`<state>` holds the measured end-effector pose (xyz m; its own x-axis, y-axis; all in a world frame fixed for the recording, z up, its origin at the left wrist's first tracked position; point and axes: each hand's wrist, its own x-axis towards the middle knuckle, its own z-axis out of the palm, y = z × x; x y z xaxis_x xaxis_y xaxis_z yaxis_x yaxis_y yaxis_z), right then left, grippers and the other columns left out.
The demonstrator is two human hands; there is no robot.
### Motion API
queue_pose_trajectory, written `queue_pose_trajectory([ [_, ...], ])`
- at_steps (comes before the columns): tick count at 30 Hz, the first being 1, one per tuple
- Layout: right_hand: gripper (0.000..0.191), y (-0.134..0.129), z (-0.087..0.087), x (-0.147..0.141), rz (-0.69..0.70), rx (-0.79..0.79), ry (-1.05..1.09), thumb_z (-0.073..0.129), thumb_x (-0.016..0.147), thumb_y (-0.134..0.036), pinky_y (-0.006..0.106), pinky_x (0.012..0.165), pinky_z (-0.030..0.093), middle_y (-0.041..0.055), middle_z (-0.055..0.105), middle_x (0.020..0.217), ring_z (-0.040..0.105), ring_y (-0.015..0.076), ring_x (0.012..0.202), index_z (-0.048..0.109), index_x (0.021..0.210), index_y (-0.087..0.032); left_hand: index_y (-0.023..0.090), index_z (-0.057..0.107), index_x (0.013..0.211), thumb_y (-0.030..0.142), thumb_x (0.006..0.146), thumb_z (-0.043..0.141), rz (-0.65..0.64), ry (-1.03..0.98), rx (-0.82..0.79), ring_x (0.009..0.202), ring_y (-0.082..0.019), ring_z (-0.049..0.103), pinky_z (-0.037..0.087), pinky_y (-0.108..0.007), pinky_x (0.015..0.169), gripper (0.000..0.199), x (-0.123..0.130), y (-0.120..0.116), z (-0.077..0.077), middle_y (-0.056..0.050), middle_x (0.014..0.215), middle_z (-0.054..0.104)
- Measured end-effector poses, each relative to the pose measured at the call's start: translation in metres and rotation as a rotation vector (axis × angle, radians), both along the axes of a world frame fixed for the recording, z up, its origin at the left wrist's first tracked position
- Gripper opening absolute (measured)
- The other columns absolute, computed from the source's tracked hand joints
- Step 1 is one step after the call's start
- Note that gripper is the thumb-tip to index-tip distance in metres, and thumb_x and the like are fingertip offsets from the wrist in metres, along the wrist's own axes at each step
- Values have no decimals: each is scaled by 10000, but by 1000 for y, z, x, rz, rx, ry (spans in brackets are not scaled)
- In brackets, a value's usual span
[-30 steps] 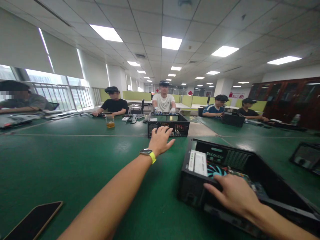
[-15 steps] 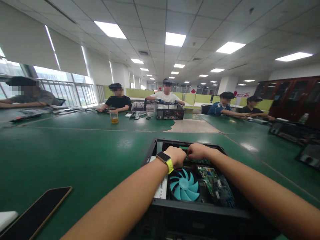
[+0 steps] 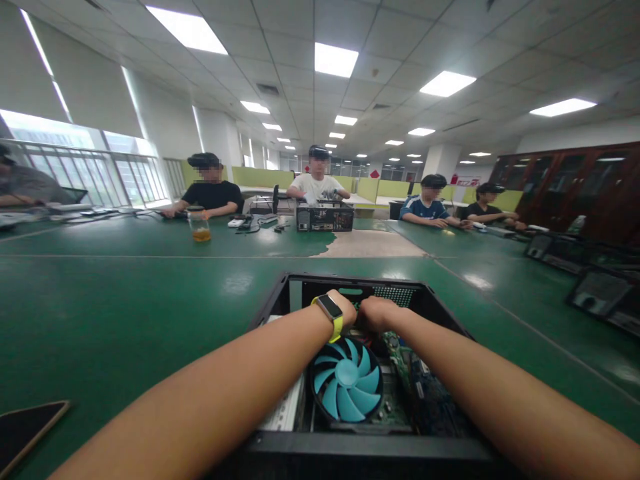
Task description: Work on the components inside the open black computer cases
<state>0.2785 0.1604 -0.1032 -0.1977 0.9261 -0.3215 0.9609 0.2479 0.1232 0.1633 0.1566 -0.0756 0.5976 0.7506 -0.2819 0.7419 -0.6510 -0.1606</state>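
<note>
An open black computer case (image 3: 295, 443) lies on the green table before me, with both my hands inside its far half. My left hand (image 3: 346, 309), below a wristwatch with a yellow strap (image 3: 337, 328), is curled downward beyond the fan. Close beside it, my right hand (image 3: 376, 313) is closed, knuckles up. Whatever the fingertips grip is hidden behind the hands. Nearer to me sits a round cooling fan (image 3: 347, 373) with turquoise blades. A green circuit board (image 3: 397, 357) stands right of the fan, under my right forearm. A pale metal box (image 3: 284, 408) lines the case's left side.
A dark flat phone-like slab (image 3: 27, 433) lies at the left on the green table (image 3: 150, 287). Across it stand a jar of amber liquid (image 3: 200, 225) and another computer case (image 3: 324, 219), with several people seated behind. More dark cases (image 3: 603, 297) lie at the right.
The view has shifted, and more of the case's far wall shows. Both my hands have moved slightly lower and nearer within the case, staying side by side.
</note>
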Motion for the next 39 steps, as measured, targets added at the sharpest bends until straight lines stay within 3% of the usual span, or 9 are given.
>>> queue_pose_trajectory([
  [4,280,5,4,10,-33,-73,5,590,639,-199,287,678,465,144,678,887,636,254,847,710,880,-122,146,699,992,292,715,660,-114,71,-81,890,-298,633,501,-394,781,315,-1,-4,10,-157,968,680],
  [8,259,9,9,22,-39,-138,83,625,620,-241,290,655,467,117,678,819,633,234,750,698,832,-112,181,649,1058,479,804,531,-221,2,-597,795,-200,613,496,-275,650,409,-6,-1,15,-55,969,673],
  [10,257,11,10,26,-47,-173,148,621,622,-230,272,641,469,97,678,821,629,216,736,685,844,-117,175,655,992,405,797,564,-237,-5,-673,722,-165,589,470,-241,593,315,-7,0,13,-21,869,667],
  [13,262,11,12,28,-50,-267,270,562,667,-189,218,615,474,47,681,824,628,159,710,658,906,-141,144,662,809,214,776,585,-335,-68,-599,670,-133,553,443,-220,593,109,-6,1,12,4,721,630],
  [16,290,8,19,23,-96,-400,467,490,727,-160,202,626,499,23,681,814,633,121,678,608,991,-150,151,657,812,162,801,524,-230,-101,-731,645,-140,580,465,-240,588,134,-7,-2,18,3,690,621],
  [19,233,1,29,16,-246,-604,705,437,795,-165,268,637,535,48,667,734,640,140,625,560,986,-113,175,677,853,229,817,530,-23,80,-893,663,-187,634,495,-276,571,161,-8,-8,25,-28,705,661],
  [24,179,-6,31,11,-432,-750,544,385,857,-168,311,639,548,64,624,626,648,175,614,546,869,-90,177,712,876,408,616,758,-41,266,-314,846,-254,645,518,-315,750,350,-8,-17,25,-90,951,703],
  [30,94,-6,22,11,-388,-928,465,463,815,-158,307,620,539,53,621,620,642,176,587,531,806,-93,177,678,1053,307,686,690,-86,199,-119,967,-279,620,499,-332,814,390,-3,-20,14,-125,1108,654],
  [39,419,3,26,19,-277,-999,388,804,512,-273,309,611,518,13,638,668,640,185,614,557,821,-134,128,674,1020,347,760,553,-84,186,-380,789,-231,637,511,-320,697,361,2,1,-1,-122,999,684],
])
